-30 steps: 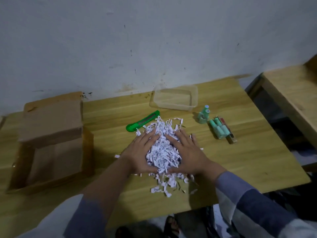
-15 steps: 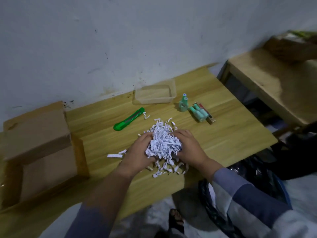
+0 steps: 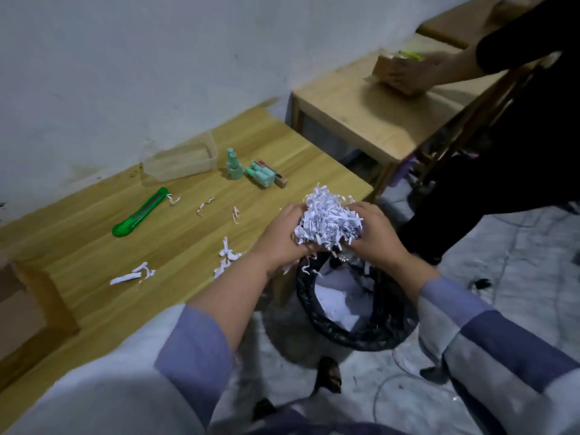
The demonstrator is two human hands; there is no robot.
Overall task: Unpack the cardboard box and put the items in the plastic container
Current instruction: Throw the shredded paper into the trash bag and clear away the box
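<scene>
My left hand (image 3: 282, 238) and my right hand (image 3: 375, 233) hold a bunch of white shredded paper (image 3: 328, 219) between them, off the table's right edge and above a black-lined waste bin (image 3: 381, 331). The clear plastic container (image 3: 180, 160) stands by the wall. To its right are small mint-green bottles (image 3: 234, 164), some upright and some lying (image 3: 262, 174) next to a reddish-brown item (image 3: 277, 178). The open cardboard box (image 3: 28, 306) is at the far left edge, only partly in view.
A green utility knife (image 3: 141, 211) lies on the wooden table (image 3: 194, 249) among loose paper shreds (image 3: 133, 275). Another person in black (image 3: 518, 120) handles a box (image 3: 400, 72) on a second table at the upper right. The bin holds white paper.
Both hands have gathered the shredded paper, lifted it off the table and carried it right, over the bin. A few shreds stayed on the table. The view has swung right.
</scene>
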